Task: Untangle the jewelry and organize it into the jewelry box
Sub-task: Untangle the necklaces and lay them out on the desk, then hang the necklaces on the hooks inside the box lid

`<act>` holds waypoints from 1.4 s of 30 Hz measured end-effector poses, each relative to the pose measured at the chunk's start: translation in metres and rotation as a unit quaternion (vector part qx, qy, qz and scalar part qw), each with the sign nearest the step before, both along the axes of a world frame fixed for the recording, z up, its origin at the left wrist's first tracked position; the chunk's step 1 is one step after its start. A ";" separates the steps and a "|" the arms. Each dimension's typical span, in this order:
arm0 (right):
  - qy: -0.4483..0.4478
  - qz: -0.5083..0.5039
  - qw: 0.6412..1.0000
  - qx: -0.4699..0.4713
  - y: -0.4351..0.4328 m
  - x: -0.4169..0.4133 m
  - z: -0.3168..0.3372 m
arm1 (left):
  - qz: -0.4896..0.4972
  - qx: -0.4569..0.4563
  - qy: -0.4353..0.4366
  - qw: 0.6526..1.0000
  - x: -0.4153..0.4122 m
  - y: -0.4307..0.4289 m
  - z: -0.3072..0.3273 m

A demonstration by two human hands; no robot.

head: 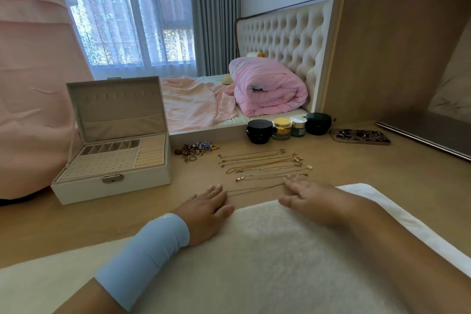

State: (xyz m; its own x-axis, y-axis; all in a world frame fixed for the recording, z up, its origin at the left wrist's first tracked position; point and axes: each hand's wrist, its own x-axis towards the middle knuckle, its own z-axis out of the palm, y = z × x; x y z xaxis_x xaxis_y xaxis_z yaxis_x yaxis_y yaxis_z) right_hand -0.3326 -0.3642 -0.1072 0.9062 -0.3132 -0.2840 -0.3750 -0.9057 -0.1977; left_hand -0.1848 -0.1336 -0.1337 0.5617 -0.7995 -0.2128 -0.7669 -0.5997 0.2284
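A white jewelry box point(112, 183) stands open at the left of the wooden table, its lid up and its trays bare. Several gold chains point(262, 163) lie stretched in parallel rows at the table's middle. A thin chain point(254, 189) lies nearest me, running between my two hands. My left hand point(206, 208) lies flat with straight fingers at that chain's left end. My right hand point(308, 199) lies flat at its right end, fingertips touching the table. A small heap of charms and rings point(197, 150) sits beside the box.
A white fluffy towel point(254, 250) covers the table's near edge under my forearms. Several cosmetic jars point(280, 129) and a patterned case point(359, 136) stand at the back right. A bed with pink bedding point(267, 89) lies behind the table.
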 end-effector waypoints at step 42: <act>-0.224 0.236 0.944 -0.054 0.207 0.184 0.002 | 0.247 -0.172 -0.196 0.933 0.096 0.159 0.018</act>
